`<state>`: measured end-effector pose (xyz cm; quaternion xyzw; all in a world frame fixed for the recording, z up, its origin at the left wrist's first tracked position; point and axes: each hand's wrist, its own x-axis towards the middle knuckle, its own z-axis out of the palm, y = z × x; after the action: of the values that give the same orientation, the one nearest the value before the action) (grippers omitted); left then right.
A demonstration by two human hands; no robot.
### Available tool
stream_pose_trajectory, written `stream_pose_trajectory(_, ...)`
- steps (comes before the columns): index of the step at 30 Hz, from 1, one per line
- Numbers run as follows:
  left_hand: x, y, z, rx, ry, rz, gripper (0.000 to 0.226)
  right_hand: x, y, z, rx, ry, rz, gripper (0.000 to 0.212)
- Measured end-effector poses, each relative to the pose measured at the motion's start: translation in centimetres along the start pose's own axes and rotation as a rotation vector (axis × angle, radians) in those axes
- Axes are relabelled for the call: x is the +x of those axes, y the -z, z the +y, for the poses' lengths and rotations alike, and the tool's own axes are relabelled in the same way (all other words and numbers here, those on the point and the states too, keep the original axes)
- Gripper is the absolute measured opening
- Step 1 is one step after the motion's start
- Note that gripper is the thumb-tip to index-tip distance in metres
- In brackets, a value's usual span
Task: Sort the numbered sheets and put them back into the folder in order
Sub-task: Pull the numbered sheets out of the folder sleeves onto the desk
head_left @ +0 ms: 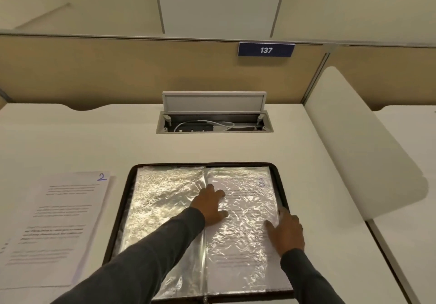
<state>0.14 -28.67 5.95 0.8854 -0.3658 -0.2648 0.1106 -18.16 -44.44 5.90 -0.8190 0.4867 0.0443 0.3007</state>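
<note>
One sheet [245, 200] sits inside the right sleeve [238, 266] of the folder [122, 209], its handwritten number too blurred to read. The folder lies open, near centre of the table [94, 143]. My left hand [210, 205] is flat, fingers spread, pressing the sleeve beside the spine. My right hand [286, 231] rests on the sleeve's right edge; I can't tell if it pinches the plastic. The loose stack [59, 221], "2" on top, lies just left of the folder. Risks: the crinkled plastic could snag and crease paper, and glare hides numbers, so I may misfile.
</note>
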Motion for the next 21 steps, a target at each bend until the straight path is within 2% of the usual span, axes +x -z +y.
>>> stream_pose_trajectory(3,0.7,-0.2,1.1,0.117,0.001,-0.002,0.066,1.7,0.9,0.1,0.089,0.015,-0.055,0.06)
stream_pose_trajectory(8,2.2,0.5,2.1,0.15,0.031,-0.018,0.065,3.8,1.7,0.0,0.171,0.009,-0.119,0.037)
stream_pose_trajectory(11,3.5,1.0,2.8,0.176,0.048,0.012,0.067,4.7,1.8,-0.2,0.207,0.02,-0.135,0.033)
stream_pose_trajectory(17,6.5,1.4,3.7,0.23,0.077,0.065,0.085,5.3,1.7,-0.8,0.15,0.167,-0.097,0.026)
stream_pose_trajectory(21,7.7,2.2,4.0,0.167,0.06,0.167,0.065,5.1,1.8,-0.8,0.249,0.203,-0.067,0.018)
